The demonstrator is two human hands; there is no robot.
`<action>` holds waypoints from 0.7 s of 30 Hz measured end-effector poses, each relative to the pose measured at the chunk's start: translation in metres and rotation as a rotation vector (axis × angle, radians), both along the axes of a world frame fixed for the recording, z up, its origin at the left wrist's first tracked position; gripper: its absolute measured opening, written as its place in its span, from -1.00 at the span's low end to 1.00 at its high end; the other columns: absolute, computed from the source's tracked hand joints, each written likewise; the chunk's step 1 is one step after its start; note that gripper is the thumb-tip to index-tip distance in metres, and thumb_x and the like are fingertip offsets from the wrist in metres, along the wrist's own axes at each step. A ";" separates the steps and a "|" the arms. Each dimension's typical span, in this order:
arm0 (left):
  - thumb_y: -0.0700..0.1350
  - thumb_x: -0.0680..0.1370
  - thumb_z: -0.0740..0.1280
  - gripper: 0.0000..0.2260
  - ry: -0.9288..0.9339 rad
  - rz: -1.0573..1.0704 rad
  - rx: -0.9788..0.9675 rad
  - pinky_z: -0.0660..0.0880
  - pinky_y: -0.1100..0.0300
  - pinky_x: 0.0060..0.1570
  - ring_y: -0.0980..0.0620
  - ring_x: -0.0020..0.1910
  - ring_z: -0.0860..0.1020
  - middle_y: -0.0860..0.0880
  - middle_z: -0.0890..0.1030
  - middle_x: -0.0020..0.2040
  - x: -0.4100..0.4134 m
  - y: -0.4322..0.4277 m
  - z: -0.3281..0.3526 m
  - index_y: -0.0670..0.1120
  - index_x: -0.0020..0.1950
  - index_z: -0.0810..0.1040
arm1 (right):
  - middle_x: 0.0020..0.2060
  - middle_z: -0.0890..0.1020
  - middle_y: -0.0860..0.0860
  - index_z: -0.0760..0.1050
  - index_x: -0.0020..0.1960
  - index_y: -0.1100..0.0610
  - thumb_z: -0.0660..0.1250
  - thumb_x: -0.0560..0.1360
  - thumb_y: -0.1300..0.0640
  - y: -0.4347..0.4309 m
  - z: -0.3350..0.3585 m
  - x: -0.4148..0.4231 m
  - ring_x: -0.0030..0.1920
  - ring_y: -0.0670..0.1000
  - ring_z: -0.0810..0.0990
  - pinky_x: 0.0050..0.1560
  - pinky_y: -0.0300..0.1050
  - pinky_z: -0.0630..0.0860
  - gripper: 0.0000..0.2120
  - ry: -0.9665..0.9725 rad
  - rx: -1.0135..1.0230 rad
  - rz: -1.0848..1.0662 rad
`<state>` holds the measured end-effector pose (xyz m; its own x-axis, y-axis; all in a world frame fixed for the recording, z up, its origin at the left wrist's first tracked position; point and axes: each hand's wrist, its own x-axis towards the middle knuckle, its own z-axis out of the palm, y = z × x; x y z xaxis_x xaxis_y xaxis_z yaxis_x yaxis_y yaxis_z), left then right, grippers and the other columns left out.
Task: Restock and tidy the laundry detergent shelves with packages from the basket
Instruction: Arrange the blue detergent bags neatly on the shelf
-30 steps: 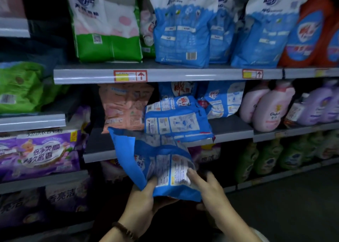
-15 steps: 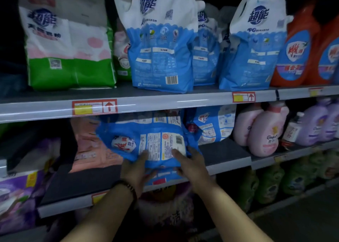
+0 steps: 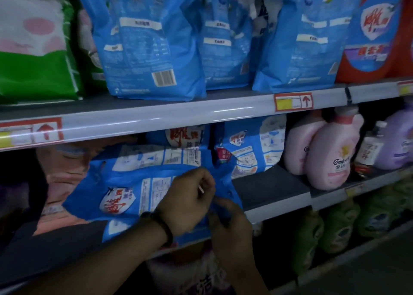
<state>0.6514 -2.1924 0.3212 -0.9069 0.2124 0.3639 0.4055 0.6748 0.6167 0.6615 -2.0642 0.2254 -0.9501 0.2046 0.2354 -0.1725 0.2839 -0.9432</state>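
The left hand [image 3: 187, 202] and right hand [image 3: 231, 231] pinch the blue detergent bag [image 3: 120, 189] at its right edge. It looks soft, slumping, probably heavy, and is best supported underneath.

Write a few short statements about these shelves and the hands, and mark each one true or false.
1. The left hand and the right hand are on the blue bag on the middle shelf. True.
2. The left wrist bears a dark bracelet. True.
3. The pink bottles stand left of the blue bag. False: they stand to its right.
4. The orange bottle stands on the middle shelf. False: it stands on the upper shelf.
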 end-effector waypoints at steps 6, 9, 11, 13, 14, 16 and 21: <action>-0.13 0.56 0.47 -0.82 -0.052 0.080 -0.022 0.46 0.29 -0.10 0.03 -0.06 0.61 0.00 0.60 -0.03 -0.115 0.036 0.005 -0.06 0.09 0.51 | -0.22 0.73 -0.20 0.65 -0.05 -0.07 0.50 0.52 0.22 0.058 -0.006 -0.044 -0.29 -0.13 0.70 -0.16 -0.21 0.63 -0.82 -0.021 -0.103 -0.079; 0.02 0.54 0.51 -0.72 -0.118 0.134 -0.105 0.49 0.21 -0.03 0.01 0.00 0.61 -0.03 0.64 0.02 -0.172 0.053 0.000 -0.07 0.12 0.53 | -0.20 0.73 -0.27 0.64 -0.08 -0.06 0.49 0.53 0.20 0.084 -0.007 -0.074 -0.18 -0.19 0.72 -0.01 -0.06 0.67 -0.85 0.001 -0.120 -0.069; 0.17 0.48 0.52 -0.63 -0.167 0.148 -0.090 0.61 0.04 -0.03 -0.05 -0.05 0.67 -0.07 0.71 -0.04 -0.204 0.064 -0.010 -0.12 -0.02 0.59 | -0.19 0.72 -0.31 0.64 -0.06 -0.04 0.47 0.55 0.20 0.097 -0.010 -0.092 -0.16 -0.27 0.69 -0.05 -0.24 0.62 -0.86 0.013 -0.116 -0.067; 0.40 0.30 0.43 -0.43 -0.164 0.184 0.024 0.65 -0.11 0.03 -0.10 0.00 0.71 -0.02 0.69 -0.08 -0.233 0.069 -0.029 -0.09 -0.05 0.60 | -0.17 0.73 -0.24 0.65 -0.02 -0.01 0.47 0.56 0.18 0.105 -0.018 -0.107 -0.15 -0.23 0.70 0.01 -0.12 0.66 -0.90 0.019 -0.141 -0.091; 0.48 0.21 0.40 -0.28 -0.173 0.199 0.114 0.66 -0.11 0.11 -0.10 0.08 0.70 0.02 0.67 0.02 -0.245 0.070 -0.041 -0.09 0.07 0.59 | -0.16 0.74 -0.20 0.66 0.00 -0.01 0.47 0.56 0.14 0.107 -0.022 -0.113 -0.12 -0.18 0.71 0.06 0.02 0.67 -0.93 0.019 -0.152 -0.097; 0.56 0.15 0.42 0.09 -0.248 0.188 0.262 0.61 -0.08 0.27 -0.07 0.26 0.62 0.01 0.60 0.32 -0.263 0.074 -0.066 -0.13 0.46 0.40 | -0.10 0.76 -0.12 0.66 0.06 0.00 0.46 0.50 0.02 0.106 -0.025 -0.123 -0.05 -0.09 0.74 0.12 0.16 0.67 -0.85 0.018 -0.181 -0.077; 0.52 0.29 0.46 -0.24 -0.372 0.122 0.379 0.61 -0.10 0.22 -0.04 0.13 0.67 0.02 0.69 0.17 -0.257 0.097 -0.097 0.02 0.28 0.56 | -0.06 0.75 -0.16 0.63 0.18 -0.04 0.46 0.56 0.12 0.098 -0.029 -0.137 0.04 -0.10 0.72 0.21 0.12 0.65 -0.79 0.014 -0.296 -0.028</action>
